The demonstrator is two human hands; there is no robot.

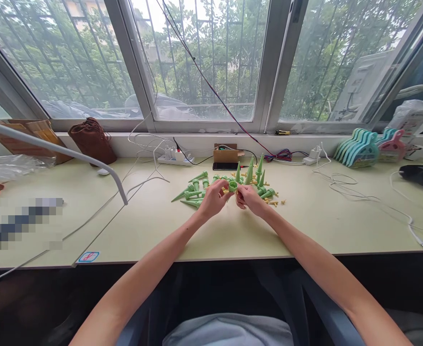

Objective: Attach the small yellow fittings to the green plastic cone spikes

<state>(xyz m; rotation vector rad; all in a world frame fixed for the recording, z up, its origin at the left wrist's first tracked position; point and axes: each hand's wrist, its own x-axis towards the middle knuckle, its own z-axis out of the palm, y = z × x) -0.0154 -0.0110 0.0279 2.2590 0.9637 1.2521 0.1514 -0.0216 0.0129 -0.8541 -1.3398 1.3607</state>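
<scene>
Above the middle of the desk, my left hand (214, 198) is closed around a green plastic watering spike (232, 186), its round open end tilted up toward me. My right hand (250, 198) meets it from the right, thumb and fingers pinched against the rim. Whatever lies between those right fingertips is too small to make out. Left of my hands lie several green spikes (183, 194) on their sides. Behind my right hand, several pointed green spikes (249, 171) stand upright. Small yellow plastic pieces (273, 203) are scattered among and beside them.
Behind the pile are a phone (225, 166) and a small cardboard box (225, 153). A power strip (175, 156) with white cables sits to their left. Green-blue hangers (358, 148) stand far right, near a loose white cable (380, 198). A grey curved arm (70, 154) crosses the left side.
</scene>
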